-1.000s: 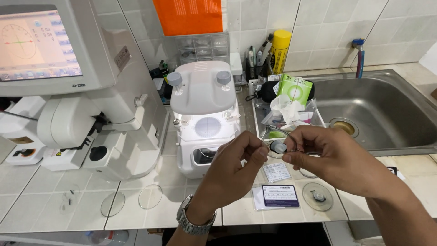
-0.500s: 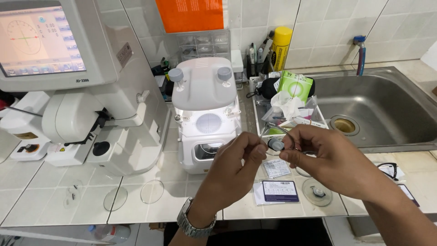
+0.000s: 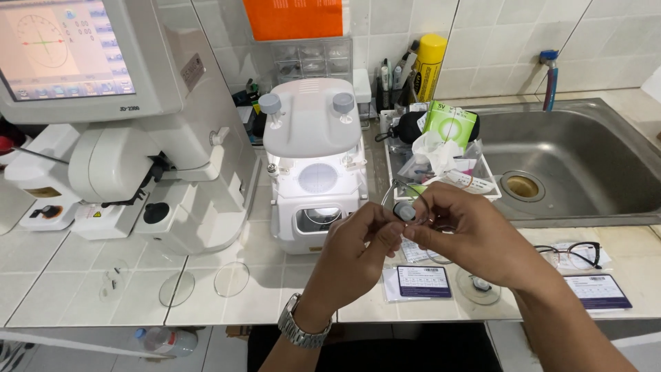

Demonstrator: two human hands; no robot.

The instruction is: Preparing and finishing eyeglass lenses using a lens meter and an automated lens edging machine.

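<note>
Nearest the camera, at the table's (image 3: pixel 82 275) front edge, I see my left forearm with a metal wristwatch (image 3: pixel 301 329). Left hand (image 3: pixel 358 241) pinches, fingertips closed on one side of a small round lens (image 3: pixel 404 211) with a dark block on it. Right hand (image 3: pixel 461 231) closes on the same lens from the other side, thumb and forefinger tight; both hands meet above the table, just in front of the white machine. A thin wire frame curves around the lens; whether the lens sits in it, I cannot tell.

Under the hands on the tiled table: a dark blue card (image 3: pixel 424 281), a clear round lens with a block (image 3: pixel 478 284) to its right. Further right, dark-rimmed spectacles (image 3: pixel 570 253) and a second blue card (image 3: pixel 596 291). To the left, two bare clear lenses (image 3: pixel 231 279) lie flat, well apart from the hands.

Behind the hands: white lens machine with two grey knobs (image 3: pixel 313 151). Left of it, a large white instrument with a lit screen (image 3: pixel 62 52). Right, a white tray (image 3: pixel 490 186) of packets with a green box (image 3: pixel 449 124), then the steel sink (image 3: pixel 585 165). At the wall, a yellow bottle (image 3: pixel 429 65).
</note>
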